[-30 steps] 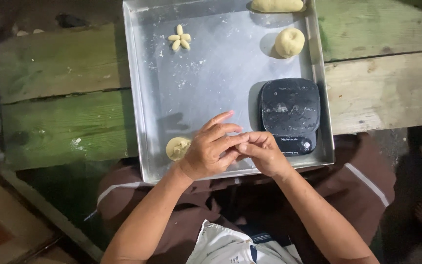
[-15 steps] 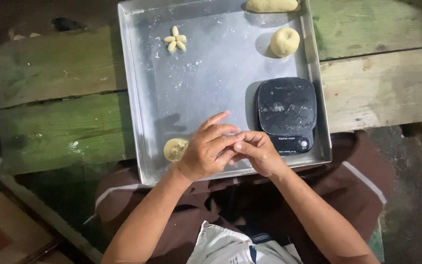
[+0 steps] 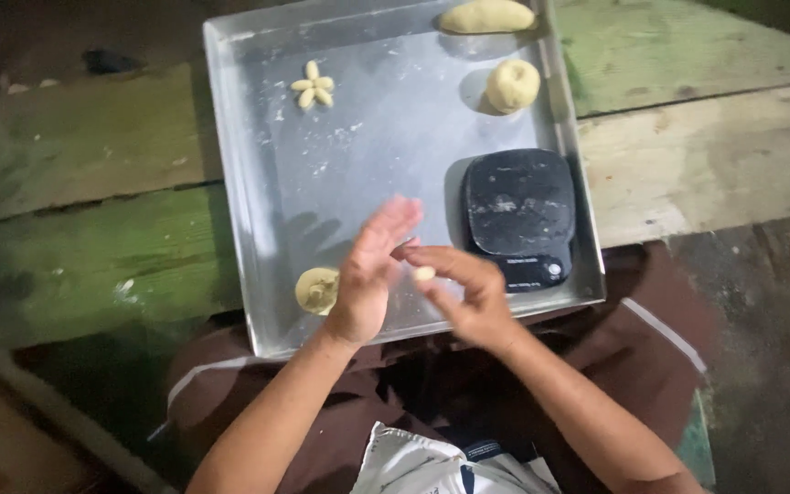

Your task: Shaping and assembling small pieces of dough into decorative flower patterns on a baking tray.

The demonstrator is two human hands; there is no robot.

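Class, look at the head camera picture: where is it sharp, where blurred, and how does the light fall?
Head view: left hand smeared by motion blur; small dough piece on the right hand is soft; metal tray evenly lit with dull sheen, no harsh glare; dough ball casts a soft shadow leftward; picture edges fall dark.

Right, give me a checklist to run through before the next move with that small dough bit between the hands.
1. Small dough piece rests on right hand: ok.
2. Left hand open, above the piece: ok.
3. Bare space on tray beside flower-shaped dough: ok.
4. Scale top free of dough lumps: ok.
5. Flattened dough apart from left hand: cannot tell.
6. Dough ball inside the tray: ok.
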